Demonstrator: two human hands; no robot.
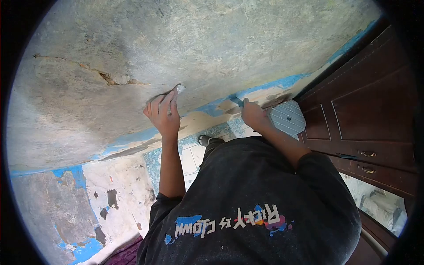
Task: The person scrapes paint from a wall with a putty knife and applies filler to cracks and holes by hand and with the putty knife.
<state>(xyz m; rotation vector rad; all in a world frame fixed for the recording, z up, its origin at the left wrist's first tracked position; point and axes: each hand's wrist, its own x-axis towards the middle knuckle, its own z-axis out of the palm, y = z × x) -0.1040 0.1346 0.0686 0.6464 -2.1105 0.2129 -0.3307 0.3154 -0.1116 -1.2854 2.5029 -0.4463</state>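
Note:
My left hand (pixel 162 114) is raised against the grey, patchy wall (pixel 212 39). Its fingers are bent close together, with a small white lump (pixel 180 88) at the fingertips; what it is made of I cannot make out. My right hand (pixel 255 115) is closed round a scraper (pixel 236 101), whose blade is at the lower wall near a strip of blue paint (pixel 282 82). Much of the scraper's handle is hidden in my fist. Left of my left hand, a crack with a broken hole (pixel 107 78) runs through the plaster.
A dark wooden cabinet (pixel 366 101) with brass handles stands on the right. Beside it is a grey slatted stool-like top (pixel 288 117). Below me are a tiled floor (pixel 189 160) and my sandalled foot (pixel 204 140). Another wall (pixel 119 190) with peeling paint meets this one at left.

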